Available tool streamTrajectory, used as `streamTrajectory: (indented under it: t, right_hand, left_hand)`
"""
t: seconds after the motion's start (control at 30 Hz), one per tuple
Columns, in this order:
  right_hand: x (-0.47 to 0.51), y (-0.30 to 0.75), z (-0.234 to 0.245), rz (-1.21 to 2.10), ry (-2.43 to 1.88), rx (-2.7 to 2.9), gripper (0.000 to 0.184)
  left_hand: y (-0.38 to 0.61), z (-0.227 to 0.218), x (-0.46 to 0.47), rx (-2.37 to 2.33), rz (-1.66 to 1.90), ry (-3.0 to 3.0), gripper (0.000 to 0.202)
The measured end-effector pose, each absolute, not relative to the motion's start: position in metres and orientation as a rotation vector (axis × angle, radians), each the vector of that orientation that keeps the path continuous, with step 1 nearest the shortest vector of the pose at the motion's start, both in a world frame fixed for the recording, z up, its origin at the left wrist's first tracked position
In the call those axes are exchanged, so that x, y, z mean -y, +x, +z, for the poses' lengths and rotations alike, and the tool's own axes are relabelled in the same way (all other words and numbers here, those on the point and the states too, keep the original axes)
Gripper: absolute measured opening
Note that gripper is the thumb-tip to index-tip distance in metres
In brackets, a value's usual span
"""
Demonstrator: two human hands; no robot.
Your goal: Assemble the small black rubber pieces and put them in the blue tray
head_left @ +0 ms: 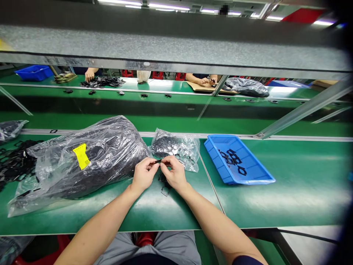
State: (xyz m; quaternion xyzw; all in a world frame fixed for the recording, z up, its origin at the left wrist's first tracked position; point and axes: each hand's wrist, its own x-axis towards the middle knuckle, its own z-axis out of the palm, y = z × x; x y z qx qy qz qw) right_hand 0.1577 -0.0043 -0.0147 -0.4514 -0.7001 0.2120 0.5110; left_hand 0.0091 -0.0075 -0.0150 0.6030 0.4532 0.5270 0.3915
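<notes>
Both my left hand (144, 173) and my right hand (174, 172) pinch a small black part (157, 161) between thumbs and fingertips, held just above the green table. Its exact kind is too small to make out. Under my right hand lie several thin black frame-like pieces (165, 190), partly covered by it. Just beyond my hands is a clear plastic bag (190, 147) with dark ring-like parts inside. Close by my left hand rests a large clear bag (110, 154) stuffed with black parts, bearing a yellow label (81, 156).
A blue tray (248, 162) holding several black frames stands at right. Loose black parts (16, 160) are heaped at far left. A slanted metal strut (300, 106) rises beyond the tray. Across the line, other people's hands (205, 81) work near a cardboard sheet.
</notes>
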Motion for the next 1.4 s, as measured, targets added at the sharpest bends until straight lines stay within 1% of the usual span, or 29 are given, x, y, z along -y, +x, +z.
streamTrajectory:
  t: [0.17,0.4,0.5,0.6,0.7,1.1,1.23,1.4]
  right_hand:
    - [0.0052,0.1582,-0.0115,0.47,-1.07,1.704,0.008]
    - [0.0052,0.1581,-0.0109,0.498,-1.099,1.704,0.007]
    - [0.0049,0.1574,-0.0127,0.599,-1.121,1.614,0.006]
    - [0.0034,0.1579,-0.0142,0.753,-1.132,1.549,0.015]
    - [0.0019,0.159,-0.0143,0.813,-1.137,1.557,0.013]
    - [0.0041,0.1588,-0.0093,0.746,-1.125,1.575,0.006]
    - [0.0041,0.1577,-0.0102,0.744,-1.144,1.56,0.008]
    - [0.0049,0.1564,-0.0132,0.728,-1.122,1.566,0.008]
  left_hand:
    - [0.0091,-0.0152,0.0085,-1.149,1.33,1.566,0.015]
    - [0.0092,-0.0152,0.0082,-1.169,1.314,1.541,0.015]
    - [0.0092,-0.0162,0.0082,-1.161,1.313,1.539,0.015]
    - [0.0086,-0.0183,0.008,-1.158,1.295,1.552,0.015]
    - [0.0079,-0.0198,0.0076,-1.159,1.277,1.571,0.015]
    - [0.0074,-0.0195,0.0055,-1.153,1.253,1.588,0.015]
    - [0.0075,-0.0195,0.0044,-1.223,1.336,1.55,0.017]
    - [0.006,-0.0171,0.005,-1.213,1.434,1.656,0.004]
